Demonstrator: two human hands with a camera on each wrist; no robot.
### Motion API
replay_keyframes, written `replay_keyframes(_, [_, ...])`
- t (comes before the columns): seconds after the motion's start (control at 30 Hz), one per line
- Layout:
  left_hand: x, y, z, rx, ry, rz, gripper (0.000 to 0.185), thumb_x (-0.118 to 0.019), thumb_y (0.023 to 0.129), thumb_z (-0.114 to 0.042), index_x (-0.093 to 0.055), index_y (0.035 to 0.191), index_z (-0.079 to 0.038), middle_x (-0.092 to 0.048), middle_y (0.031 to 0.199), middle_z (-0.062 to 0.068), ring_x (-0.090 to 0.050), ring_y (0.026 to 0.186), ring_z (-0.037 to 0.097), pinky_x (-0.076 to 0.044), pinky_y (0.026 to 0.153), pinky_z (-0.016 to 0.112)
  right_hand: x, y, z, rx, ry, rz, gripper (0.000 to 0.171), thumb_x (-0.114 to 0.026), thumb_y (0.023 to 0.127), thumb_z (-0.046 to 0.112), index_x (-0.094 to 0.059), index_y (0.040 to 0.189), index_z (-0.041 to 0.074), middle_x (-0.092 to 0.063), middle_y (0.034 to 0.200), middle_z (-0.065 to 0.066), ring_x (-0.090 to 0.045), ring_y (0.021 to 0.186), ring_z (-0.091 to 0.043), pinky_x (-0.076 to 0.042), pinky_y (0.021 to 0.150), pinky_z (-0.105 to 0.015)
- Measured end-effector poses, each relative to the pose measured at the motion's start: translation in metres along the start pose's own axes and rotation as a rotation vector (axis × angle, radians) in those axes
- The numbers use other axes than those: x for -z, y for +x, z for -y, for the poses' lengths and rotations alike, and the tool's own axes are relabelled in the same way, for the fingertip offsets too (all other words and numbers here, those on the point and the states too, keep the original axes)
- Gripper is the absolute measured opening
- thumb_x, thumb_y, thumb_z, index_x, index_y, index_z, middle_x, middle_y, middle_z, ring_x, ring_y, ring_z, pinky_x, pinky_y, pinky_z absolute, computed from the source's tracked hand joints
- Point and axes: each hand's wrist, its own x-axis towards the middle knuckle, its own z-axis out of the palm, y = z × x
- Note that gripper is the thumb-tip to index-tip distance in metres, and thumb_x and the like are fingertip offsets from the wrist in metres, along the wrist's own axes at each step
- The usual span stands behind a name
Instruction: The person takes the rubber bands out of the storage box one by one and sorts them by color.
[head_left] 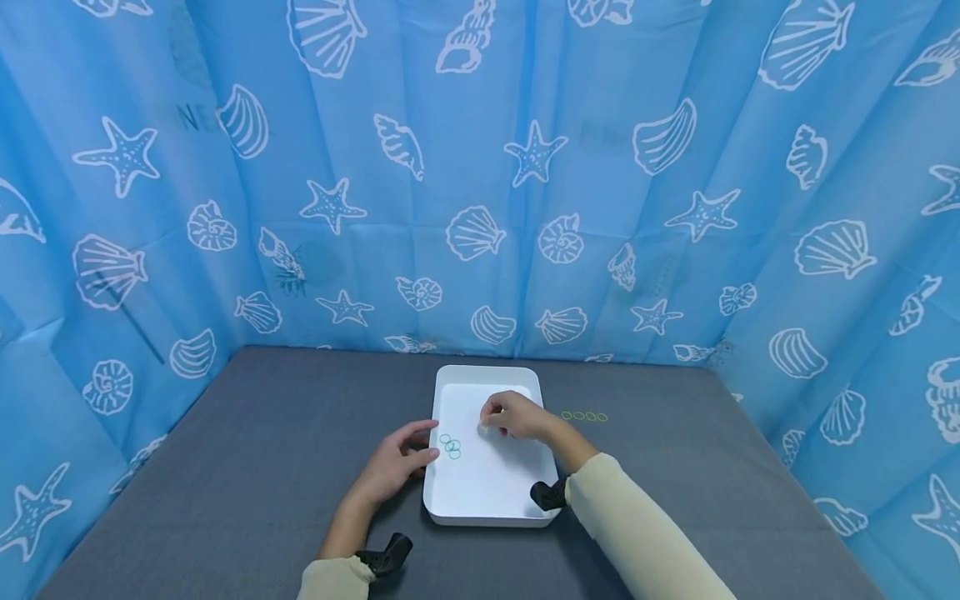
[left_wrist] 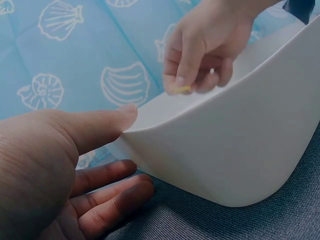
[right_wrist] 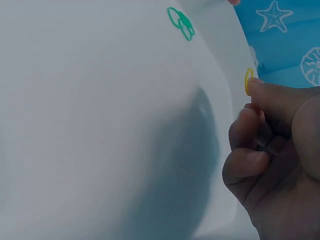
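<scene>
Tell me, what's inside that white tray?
Inside the white tray lie a few green rings. The right hand pinches a yellow ring above the floor; whatever lies beneath that hand is hidden.

I see a dark grey cloth-covered table [head_left: 247, 467] filling the lower half of my head view; behind it and along both sides hangs a blue curtain [head_left: 480, 167] printed with white shells and starfish, creased in long vertical folds; the same curtain shows as a backdrop in both wrist views. On the table, just to the right of the white dish, a short row of four small yellow-green rings [head_left: 584, 416] lies flat, side by side, near the far edge; a dark smudge marks the curtain at the left, close to a printed shell.
</scene>
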Motion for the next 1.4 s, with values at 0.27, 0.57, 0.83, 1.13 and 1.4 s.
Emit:
replay_keyframes(0.27, [-0.001, 0.001, -0.001, 0.009, -0.002, 0.001, 0.046, -0.068, 0.092, -0.021, -0.056, 0.136, -0.014, -0.057, 0.120, 0.015, -0.058, 0.080, 0.022, -0.055, 0.071, 0.034, 0.022, -0.007, -0.004, 0.056, 0.086, -0.068, 0.008, -0.058, 0.097, 0.007, -0.063, 0.092, 0.003, -0.054, 0.079, -0.008, -0.044, 0.053, -0.016, -0.037, 0.051, -0.027])
replay_keyframes(0.57, [0.002, -0.001, -0.005, -0.026, -0.034, 0.011, 0.048, -0.069, 0.091, -0.018, -0.055, 0.136, -0.008, -0.058, 0.117, 0.016, -0.058, 0.079, 0.022, -0.055, 0.071, 0.036, 0.042, -0.018, -0.015, 0.075, 0.102, -0.147, 0.009, -0.059, 0.097, 0.007, -0.064, 0.093, 0.001, -0.051, 0.077, -0.004, -0.042, 0.061, -0.016, -0.037, 0.058, -0.029])
replay_keyframes(0.83, [-0.001, -0.003, -0.007, -0.012, -0.027, -0.001, 0.047, -0.067, 0.093, -0.015, -0.054, 0.137, -0.008, -0.058, 0.120, 0.016, -0.058, 0.082, 0.023, -0.055, 0.071, 0.037, 0.050, -0.030, -0.036, 0.082, 0.069, -0.221, 0.008, -0.059, 0.095, 0.005, -0.065, 0.092, -0.001, -0.052, 0.077, -0.004, -0.046, 0.072, -0.018, -0.040, 0.067, -0.032])
replay_keyframes(1.13, [-0.001, -0.006, -0.010, -0.032, -0.022, -0.001, 0.046, -0.068, 0.092, -0.016, -0.055, 0.136, -0.009, -0.058, 0.120, 0.017, -0.058, 0.082, 0.022, -0.055, 0.071, 0.036, 0.054, -0.046, -0.061, 0.086, 0.092, -0.313, 0.009, -0.058, 0.096, 0.004, -0.064, 0.094, -0.002, -0.058, 0.082, -0.012, -0.050, 0.074, -0.024, -0.042, 0.067, -0.034])
replay_keyframes(1.4, [-0.001, -0.002, -0.002, -0.023, -0.004, 0.010, 0.047, -0.068, 0.092, -0.018, -0.055, 0.137, -0.011, -0.057, 0.120, 0.016, -0.058, 0.083, 0.022, -0.055, 0.071, 0.034, 0.058, -0.057, -0.080, 0.058, 0.026, -0.414, 0.007, -0.062, 0.094, 0.003, -0.063, 0.089, -0.002, -0.052, 0.072, -0.005, -0.044, 0.064, -0.016, -0.038, 0.058, -0.030])
